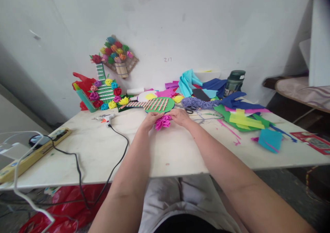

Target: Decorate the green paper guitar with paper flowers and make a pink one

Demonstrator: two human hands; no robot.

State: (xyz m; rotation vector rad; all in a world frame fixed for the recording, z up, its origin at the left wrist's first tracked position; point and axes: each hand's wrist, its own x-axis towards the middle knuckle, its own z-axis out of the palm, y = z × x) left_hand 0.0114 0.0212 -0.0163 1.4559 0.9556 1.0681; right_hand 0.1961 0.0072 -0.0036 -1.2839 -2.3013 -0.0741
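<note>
Both my hands meet over the white table point(90, 150) around a magenta paper flower point(163, 122). My left hand point(150, 118) pinches its left side with curled fingers. My right hand point(180, 116) grips its right side, fingers closed on the petals. Just beyond the flower lies a green round board point(168, 106) crossed by pink strips.
A glue gun point(106, 118) with a black cord lies to the left. Paper-flower crafts point(105, 92) lean on the wall. Coloured paper sheets point(239, 118), scissors point(189, 109), blue yarn point(198, 103) and a dark bottle point(234, 81) crowd the right. A yellow power strip point(33, 154) sits far left.
</note>
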